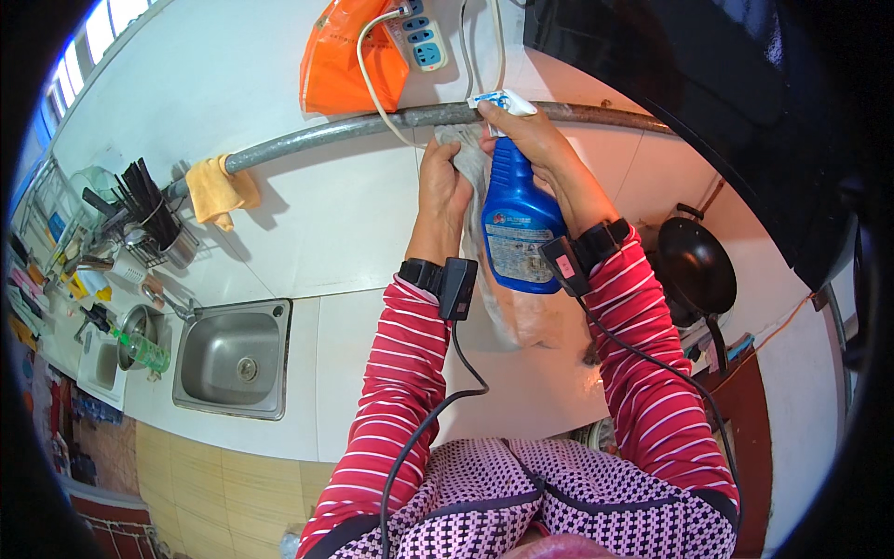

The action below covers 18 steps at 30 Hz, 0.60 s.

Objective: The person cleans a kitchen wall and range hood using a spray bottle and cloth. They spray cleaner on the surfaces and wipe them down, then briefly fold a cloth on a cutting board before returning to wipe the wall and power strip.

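Note:
My right hand (541, 143) is wrapped around the neck of a blue plastic spray bottle (513, 189), thumb up by its white trigger head (520, 103). The bottle is upright in the picture and bears a worn printed label. To its left, my left hand (445, 178) pinches a thin greyish-white cloth (464, 140). The cloth hangs down behind the bottle, which hides part of it. Both hands are in front of a grey metal pipe (314, 136) that runs along the tiled wall; whether the cloth touches the pipe, I cannot tell.
An orange plastic bag (356, 63) and a power strip (422, 42) with cords are above the pipe. A yellow cloth (216, 190) drapes over its left end. At left are a steel sink (230, 370) and utensil holder (178, 248); at right, a black wok (695, 265) under a dark hood (698, 84).

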Available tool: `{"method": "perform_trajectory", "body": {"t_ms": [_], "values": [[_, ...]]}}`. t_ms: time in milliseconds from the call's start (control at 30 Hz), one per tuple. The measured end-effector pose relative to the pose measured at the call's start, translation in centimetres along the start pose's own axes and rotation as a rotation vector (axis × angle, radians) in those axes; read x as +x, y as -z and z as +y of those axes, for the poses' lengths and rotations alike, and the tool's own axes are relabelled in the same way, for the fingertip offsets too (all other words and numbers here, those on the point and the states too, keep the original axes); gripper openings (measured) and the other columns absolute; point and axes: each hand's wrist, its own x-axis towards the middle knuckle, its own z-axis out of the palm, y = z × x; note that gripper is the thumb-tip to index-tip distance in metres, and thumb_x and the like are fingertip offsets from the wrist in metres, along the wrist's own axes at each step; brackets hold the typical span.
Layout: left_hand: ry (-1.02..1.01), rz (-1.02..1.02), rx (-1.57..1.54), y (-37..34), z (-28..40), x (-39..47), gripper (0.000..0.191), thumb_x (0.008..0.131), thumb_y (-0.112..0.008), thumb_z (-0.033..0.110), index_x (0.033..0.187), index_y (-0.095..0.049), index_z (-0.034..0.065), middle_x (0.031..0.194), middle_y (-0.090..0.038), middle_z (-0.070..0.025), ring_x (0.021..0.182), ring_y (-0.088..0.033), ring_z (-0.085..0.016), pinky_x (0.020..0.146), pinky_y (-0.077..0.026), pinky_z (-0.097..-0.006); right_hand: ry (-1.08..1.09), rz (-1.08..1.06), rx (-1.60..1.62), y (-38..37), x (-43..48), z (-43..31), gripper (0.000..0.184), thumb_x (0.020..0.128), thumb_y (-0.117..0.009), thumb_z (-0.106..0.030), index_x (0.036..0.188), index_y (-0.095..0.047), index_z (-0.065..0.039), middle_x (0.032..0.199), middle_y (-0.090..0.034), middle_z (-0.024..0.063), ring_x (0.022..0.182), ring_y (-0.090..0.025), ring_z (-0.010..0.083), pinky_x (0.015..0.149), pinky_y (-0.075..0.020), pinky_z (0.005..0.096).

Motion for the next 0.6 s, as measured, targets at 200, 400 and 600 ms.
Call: {"method": "perform_trajectory", "body": {"t_ms": [200, 400, 600], "values": [[-0.007, 0.036, -0.009, 0.5, -0.1, 0.3, 0.040, 0.093, -0.041, -0.005, 0.132, -0.047, -0.0090, 0.134, -0.056, -0.0256, 0.119, -0.060, -0.041, 0.103, -0.055, -0.0504, -0.019, -0.005, 0.046, 2.7, -0.3, 0.1, 0.040, 0.094, -0.075, -0.037, 0.115, -0.066, -0.004, 0.100, -0.071, 0.0098, 0.086, -0.071, 0.0175, 0.065, -0.0548, 0.0293], [0.016, 0.058, -0.012, 0.4, -0.3, 0.3, 0.040, 0.094, -0.041, -0.005, 0.133, -0.047, -0.0090, 0.135, -0.055, -0.0250, 0.119, -0.059, -0.041, 0.101, -0.056, -0.0511, 0.057, 0.174, -0.081, 4.2, -0.8, 0.9, 0.037, 0.095, -0.074, -0.038, 0.109, -0.068, -0.004, 0.090, -0.068, 0.0038, 0.075, -0.065, 0.0113, 0.064, -0.0541, 0.0254], [0.096, 0.006, 0.035, -0.4, 0.4, -1.1, 0.039, 0.094, -0.037, -0.006, 0.131, -0.051, -0.0069, 0.124, -0.062, -0.0241, 0.107, -0.065, -0.034, 0.097, -0.057, -0.0446, 0.117, 0.076, 0.040, 3.8, -0.9, 1.3, 0.048, 0.091, -0.079, -0.040, 0.118, -0.067, -0.002, 0.096, -0.069, 0.0090, 0.078, -0.067, 0.0171, 0.067, -0.0548, 0.0297]]}}
